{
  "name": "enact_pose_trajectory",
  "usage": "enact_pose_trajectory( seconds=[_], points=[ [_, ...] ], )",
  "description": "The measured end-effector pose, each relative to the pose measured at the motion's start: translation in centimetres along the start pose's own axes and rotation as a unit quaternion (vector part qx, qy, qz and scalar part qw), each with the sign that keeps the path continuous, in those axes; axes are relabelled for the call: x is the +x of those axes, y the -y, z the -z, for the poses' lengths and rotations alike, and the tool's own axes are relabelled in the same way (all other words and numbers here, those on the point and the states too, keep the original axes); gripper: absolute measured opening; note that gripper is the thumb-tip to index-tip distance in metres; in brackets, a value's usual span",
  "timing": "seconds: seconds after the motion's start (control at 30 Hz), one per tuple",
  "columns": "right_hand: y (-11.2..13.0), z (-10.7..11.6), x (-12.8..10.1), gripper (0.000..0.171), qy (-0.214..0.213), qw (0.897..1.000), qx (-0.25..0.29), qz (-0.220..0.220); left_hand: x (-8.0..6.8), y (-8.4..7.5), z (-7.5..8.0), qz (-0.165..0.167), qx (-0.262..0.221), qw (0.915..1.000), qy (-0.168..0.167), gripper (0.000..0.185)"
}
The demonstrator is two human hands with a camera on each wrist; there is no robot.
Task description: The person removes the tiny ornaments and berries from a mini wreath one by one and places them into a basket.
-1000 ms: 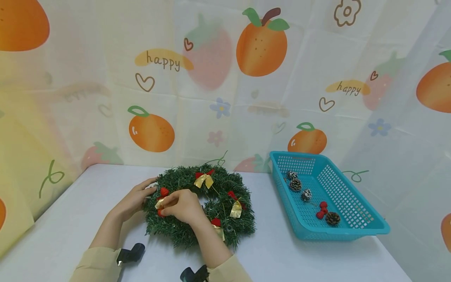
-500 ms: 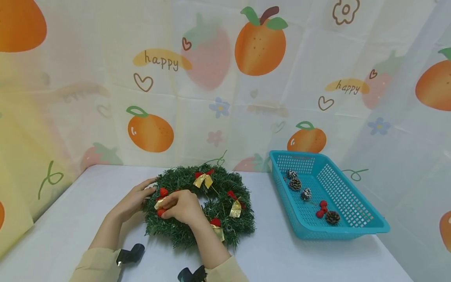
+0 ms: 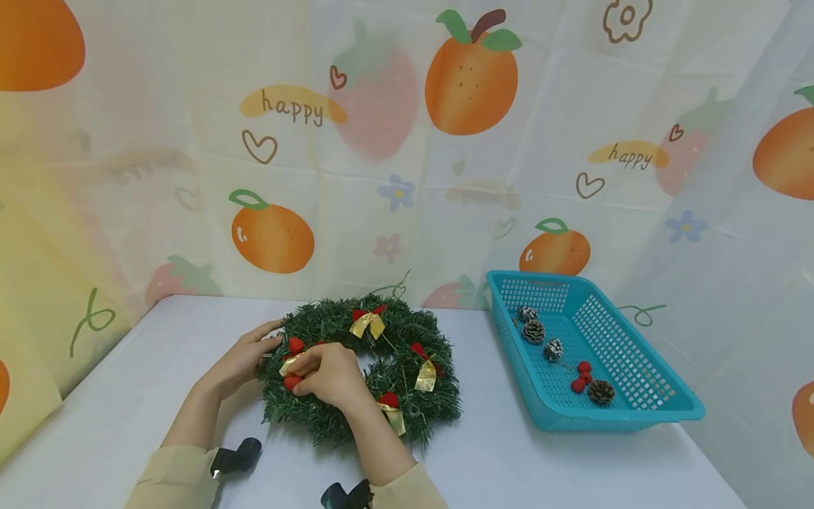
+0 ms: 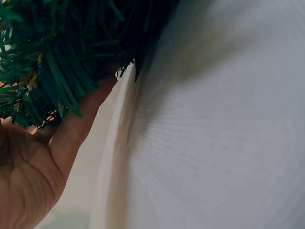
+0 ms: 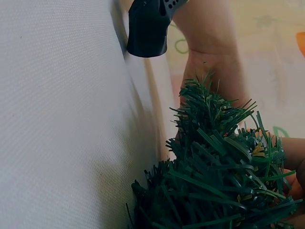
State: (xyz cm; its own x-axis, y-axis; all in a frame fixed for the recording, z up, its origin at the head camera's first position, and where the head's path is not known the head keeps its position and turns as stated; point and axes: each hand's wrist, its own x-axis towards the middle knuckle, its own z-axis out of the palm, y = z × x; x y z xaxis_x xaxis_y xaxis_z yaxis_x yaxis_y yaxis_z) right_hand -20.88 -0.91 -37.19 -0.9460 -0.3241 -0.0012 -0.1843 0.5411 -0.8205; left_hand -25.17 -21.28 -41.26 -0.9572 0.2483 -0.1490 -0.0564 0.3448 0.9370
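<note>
A green wreath (image 3: 360,371) is seen lying flat on a white table (image 3: 127,396), directly in front of a person in beige sleeves. The left hand (image 3: 242,364) is laid against the wreath's outer left rim, its fingers fairly straight and pressed into the needles; in the left wrist view the palm (image 4: 28,176) is seen beneath the green needles (image 4: 52,67). The right hand (image 3: 331,375) is curled over the wreath's left arc, where a small gold bow with red berries (image 3: 291,364) appears to be pinched at the fingertips, though the exact grip is partly hidden. The ornament lies just left of the right fingers and just right of the left fingertips, so it sits between both hands, the right being nearer. No long axis is presented by the round wreath; its open centre lies to the right of the right knuckles. More gold bows (image 3: 367,324) are spaced around the ring. Well apart to the right, a teal basket (image 3: 636,417) holding pine cones (image 3: 533,331) and red berries (image 3: 580,378) is seen.
</note>
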Motion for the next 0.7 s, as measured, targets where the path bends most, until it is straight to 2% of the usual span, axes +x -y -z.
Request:
enact_pose_trajectory(
  seconds=[0.13,0.43,0.7],
  points=[
    [-0.15,0.03,0.0,0.02,0.001,1.0,-0.007,0.015,0.0,0.07,-0.04,0.0,0.001,1.0,-0.001,0.064],
    [-0.26,0.12,-0.04,0.019,0.007,1.0,0.004,-0.002,-0.1,0.06,-0.1,-0.001,0.013,0.9999,0.0,0.064],
    [-0.08,0.53,-0.05,0.017,0.002,1.0,0.017,0.015,-0.06,-0.07,0.05,-0.002,0.011,0.9999,-0.002,0.064]
  ],
)
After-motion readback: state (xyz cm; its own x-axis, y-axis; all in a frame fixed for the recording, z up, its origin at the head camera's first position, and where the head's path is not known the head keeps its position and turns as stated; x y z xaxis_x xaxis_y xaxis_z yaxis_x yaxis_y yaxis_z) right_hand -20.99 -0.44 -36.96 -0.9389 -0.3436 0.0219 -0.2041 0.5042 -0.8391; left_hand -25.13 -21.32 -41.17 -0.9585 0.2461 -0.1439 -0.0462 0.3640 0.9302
